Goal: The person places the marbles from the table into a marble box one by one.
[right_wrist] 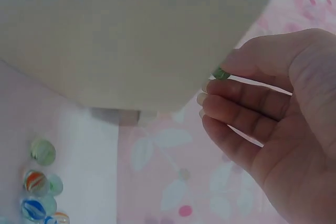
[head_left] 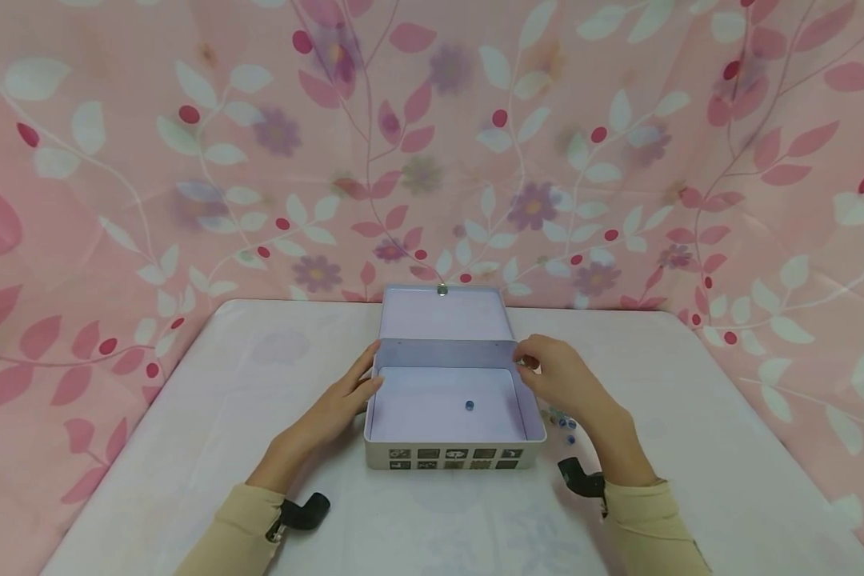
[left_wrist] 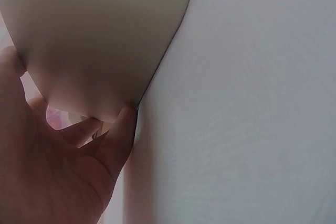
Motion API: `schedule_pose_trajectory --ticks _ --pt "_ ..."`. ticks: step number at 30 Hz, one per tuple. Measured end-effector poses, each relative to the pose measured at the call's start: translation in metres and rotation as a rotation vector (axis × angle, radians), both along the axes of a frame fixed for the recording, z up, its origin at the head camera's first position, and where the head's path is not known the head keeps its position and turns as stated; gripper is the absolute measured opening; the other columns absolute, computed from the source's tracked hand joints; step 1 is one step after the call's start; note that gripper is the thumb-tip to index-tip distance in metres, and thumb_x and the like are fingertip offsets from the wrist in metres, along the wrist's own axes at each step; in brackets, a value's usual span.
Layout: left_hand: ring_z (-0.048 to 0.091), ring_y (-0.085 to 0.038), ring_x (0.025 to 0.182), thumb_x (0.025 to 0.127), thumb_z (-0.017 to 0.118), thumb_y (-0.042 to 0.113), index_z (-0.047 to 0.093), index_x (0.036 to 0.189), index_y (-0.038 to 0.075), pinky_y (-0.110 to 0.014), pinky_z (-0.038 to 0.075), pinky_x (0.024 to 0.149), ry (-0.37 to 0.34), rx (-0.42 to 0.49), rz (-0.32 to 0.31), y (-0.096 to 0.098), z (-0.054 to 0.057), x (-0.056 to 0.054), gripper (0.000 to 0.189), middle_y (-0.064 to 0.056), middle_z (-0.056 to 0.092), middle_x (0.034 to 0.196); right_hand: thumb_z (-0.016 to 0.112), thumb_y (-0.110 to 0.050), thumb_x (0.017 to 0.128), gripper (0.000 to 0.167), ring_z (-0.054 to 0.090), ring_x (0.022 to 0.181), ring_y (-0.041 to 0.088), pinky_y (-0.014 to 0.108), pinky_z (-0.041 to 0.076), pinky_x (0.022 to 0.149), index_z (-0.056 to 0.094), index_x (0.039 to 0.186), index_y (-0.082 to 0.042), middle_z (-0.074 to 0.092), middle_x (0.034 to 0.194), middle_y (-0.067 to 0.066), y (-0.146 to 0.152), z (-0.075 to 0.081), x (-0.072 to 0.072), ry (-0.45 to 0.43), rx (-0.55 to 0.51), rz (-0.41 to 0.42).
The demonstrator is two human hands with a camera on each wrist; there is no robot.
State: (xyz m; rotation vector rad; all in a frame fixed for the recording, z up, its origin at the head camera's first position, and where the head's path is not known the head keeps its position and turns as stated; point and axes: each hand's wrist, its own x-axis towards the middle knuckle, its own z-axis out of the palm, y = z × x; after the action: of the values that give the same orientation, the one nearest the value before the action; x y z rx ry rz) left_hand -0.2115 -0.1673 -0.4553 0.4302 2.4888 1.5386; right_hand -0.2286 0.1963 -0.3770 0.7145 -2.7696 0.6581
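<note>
A pale tin box (head_left: 455,454) stands on the table with its lid (head_left: 446,314) raised at the back. Inside, on the floor of the box, lies one blue marble (head_left: 470,406). At the box's left wall, my left hand (head_left: 338,404) rests with its fingers spread and fingertips at the rim; the left wrist view shows this hand (left_wrist: 68,171) against the outer wall. Over the right rim near the back, my right hand (head_left: 565,380) pinches a green marble (right_wrist: 221,73) between thumb and index finger, the other fingers loosely bent.
Several glass marbles (right_wrist: 34,209) lie on the table just right of the box, partly behind the right forearm in the head view. A white cloth covers the table (head_left: 209,432). A pink floral curtain (head_left: 432,160) hangs along its back edge.
</note>
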Motion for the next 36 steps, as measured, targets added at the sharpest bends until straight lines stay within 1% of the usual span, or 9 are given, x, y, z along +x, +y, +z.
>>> schedule_pose_trajectory --ticks 5,7,10,16,20,26,31,36 --pt "0.028 -0.037 0.151 0.105 0.043 0.046 0.006 0.158 0.046 -0.057 0.040 0.113 -0.004 -0.002 0.004 0.000 0.000 0.000 0.064 -0.001 0.013 0.168 0.070 -0.003 0.087 0.011 0.056 0.080 0.012 0.030 0.053 0.073 0.072 0.093 -0.012 0.065 0.086 -0.003 -0.012 -0.002 0.002 0.001 0.011 0.042" --pt "0.028 -0.035 0.151 0.105 0.044 0.046 0.006 0.157 0.048 -0.056 0.040 0.113 -0.009 0.001 0.009 0.000 0.001 0.001 0.064 0.001 0.014 0.168 0.071 -0.001 0.086 0.012 0.057 0.081 0.012 0.030 0.054 0.073 0.071 0.092 -0.011 0.065 0.086 -0.003 -0.017 -0.004 0.003 0.010 0.014 0.070" --pt "0.028 -0.035 0.151 0.105 0.044 0.046 0.006 0.157 0.047 -0.056 0.040 0.113 -0.012 0.010 0.003 0.000 0.000 0.001 0.064 0.000 0.013 0.168 0.071 0.000 0.084 0.012 0.058 0.080 0.011 0.030 0.055 0.074 0.071 0.091 -0.010 0.066 0.086 -0.003 -0.022 -0.007 0.003 0.025 0.023 0.102" --pt "0.027 -0.036 0.151 0.104 0.044 0.049 0.006 0.157 0.047 -0.056 0.040 0.113 -0.014 0.007 0.000 0.000 0.000 0.002 0.065 0.000 0.013 0.168 0.073 -0.001 0.083 0.010 0.055 0.075 0.010 0.026 0.052 0.069 0.072 0.090 -0.009 0.063 0.081 -0.004 -0.033 -0.013 0.005 0.044 0.072 0.136" --pt "0.027 -0.035 0.151 0.104 0.044 0.048 0.006 0.157 0.047 -0.056 0.040 0.113 -0.016 0.006 0.005 0.000 0.000 0.001 0.065 0.000 0.014 0.168 0.072 -0.003 0.085 0.008 0.055 0.075 0.010 0.025 0.052 0.069 0.072 0.091 -0.008 0.064 0.083 -0.004 -0.040 -0.018 0.006 0.018 0.099 0.165" --pt "0.028 -0.036 0.151 0.105 0.044 0.046 0.007 0.157 0.047 -0.056 0.041 0.113 -0.016 -0.003 0.018 0.000 0.000 0.000 0.064 0.001 0.014 0.167 0.071 -0.004 0.086 0.007 0.057 0.077 0.011 0.027 0.054 0.072 0.072 0.091 -0.008 0.066 0.085 -0.002 -0.050 -0.030 0.005 -0.011 0.153 0.206" --pt "0.028 -0.038 0.150 0.104 0.043 0.050 0.006 0.158 0.046 -0.056 0.041 0.112 -0.010 -0.002 0.012 0.000 -0.001 0.000 0.065 -0.004 0.014 0.168 0.071 -0.004 0.087 0.007 0.061 0.078 0.010 0.029 0.056 0.072 0.073 0.090 -0.011 0.069 0.086 -0.002 -0.058 -0.038 0.007 -0.026 0.203 0.210" --pt "0.028 -0.038 0.150 0.104 0.043 0.050 0.006 0.157 0.047 -0.056 0.042 0.112 -0.008 0.004 0.008 0.001 -0.001 0.000 0.065 -0.005 0.013 0.168 0.069 -0.006 0.089 0.008 0.058 0.076 0.008 0.030 0.055 0.073 0.072 0.087 -0.013 0.070 0.085 -0.004 -0.062 -0.041 0.009 -0.109 0.241 0.201"
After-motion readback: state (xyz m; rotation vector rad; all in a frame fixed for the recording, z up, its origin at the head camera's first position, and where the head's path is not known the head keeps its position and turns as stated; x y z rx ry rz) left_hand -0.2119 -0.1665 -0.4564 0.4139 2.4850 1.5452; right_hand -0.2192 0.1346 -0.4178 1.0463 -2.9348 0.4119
